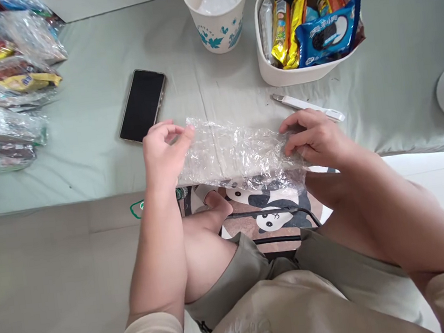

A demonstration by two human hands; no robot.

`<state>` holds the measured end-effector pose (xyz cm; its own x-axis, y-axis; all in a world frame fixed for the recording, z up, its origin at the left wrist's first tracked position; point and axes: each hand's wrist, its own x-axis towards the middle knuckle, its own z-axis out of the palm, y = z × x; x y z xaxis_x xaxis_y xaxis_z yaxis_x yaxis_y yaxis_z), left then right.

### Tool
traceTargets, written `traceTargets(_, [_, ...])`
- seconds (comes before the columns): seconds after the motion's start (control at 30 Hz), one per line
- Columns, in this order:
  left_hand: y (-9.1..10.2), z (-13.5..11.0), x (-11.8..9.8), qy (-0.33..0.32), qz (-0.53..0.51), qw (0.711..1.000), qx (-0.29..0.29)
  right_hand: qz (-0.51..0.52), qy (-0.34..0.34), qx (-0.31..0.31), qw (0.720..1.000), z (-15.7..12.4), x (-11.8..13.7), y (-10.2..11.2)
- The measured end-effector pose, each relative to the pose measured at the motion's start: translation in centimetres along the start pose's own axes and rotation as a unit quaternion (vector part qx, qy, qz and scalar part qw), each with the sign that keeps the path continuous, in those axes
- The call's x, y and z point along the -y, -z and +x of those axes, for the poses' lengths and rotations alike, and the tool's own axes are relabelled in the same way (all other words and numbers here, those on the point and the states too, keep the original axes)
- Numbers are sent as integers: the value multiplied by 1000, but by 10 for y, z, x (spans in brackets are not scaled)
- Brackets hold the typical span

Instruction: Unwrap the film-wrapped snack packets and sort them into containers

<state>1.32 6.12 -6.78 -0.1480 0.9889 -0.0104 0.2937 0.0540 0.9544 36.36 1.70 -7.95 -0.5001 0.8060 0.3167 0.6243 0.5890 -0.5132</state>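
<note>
Stretching between left hand (164, 154) and right hand (315, 137), clear film (240, 151) is pinched by both.

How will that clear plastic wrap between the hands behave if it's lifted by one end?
The clear plastic wrap will likely flop rather than hold its shape, given its many creases and uneven edges. It should be very light, since it looks thin enough for the green cloth to show through. Its glossy surface may be somewhat slippery.
</note>
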Motion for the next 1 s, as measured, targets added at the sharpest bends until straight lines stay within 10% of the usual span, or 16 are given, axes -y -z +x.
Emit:
traceTargets(0.6, [34,-29,-14,80,41,989,116,-12,-14,-11,1000,1,2,-7])
traceTargets(0.8, [40,-30,-20,86,218,965,115,69,34,50,996,2,2,14])
traceTargets(1.0, [37,-34,-36,117,318,930,140,44,-100,-45,993,17,31,23])
